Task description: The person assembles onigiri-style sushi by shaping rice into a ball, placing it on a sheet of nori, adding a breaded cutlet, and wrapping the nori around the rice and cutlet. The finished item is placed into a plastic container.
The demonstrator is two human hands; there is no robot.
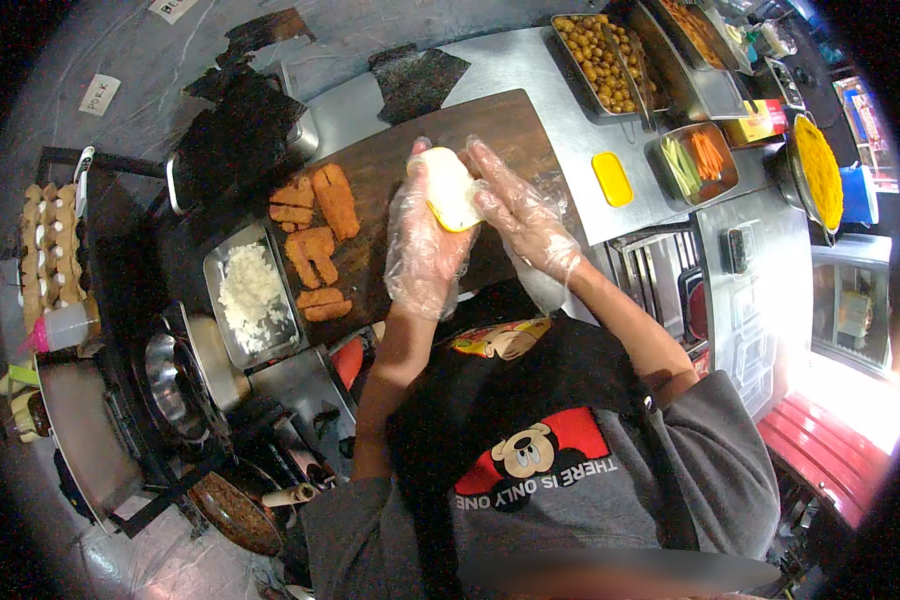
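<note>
Both my hands wear clear plastic gloves and meet above a dark wooden cutting board (515, 125). Between them is a small oval slab of white rice with a yellow rim (448, 190); whether the rim is a mold or food I cannot tell. My left hand (425, 245) holds it from the left and below, its palm under the edge. The right hand (530, 225) grips its right edge, with the other fingers stretched forward. Cut pieces of breaded cutlet (310, 250) lie left of my left hand. Beyond them stands a metal tray (288, 345) of white rice.
Right of the board lie a yellow rounded rectangle (612, 180) and a container (722, 193) of cucumber and carrot sticks. A tray (568, 75) of small round brown pieces holds tongs. A bowl (803, 165) has yellow shreds. A dark speckled sheet (415, 82) lies behind; egg cartons (52, 245) stand far left.
</note>
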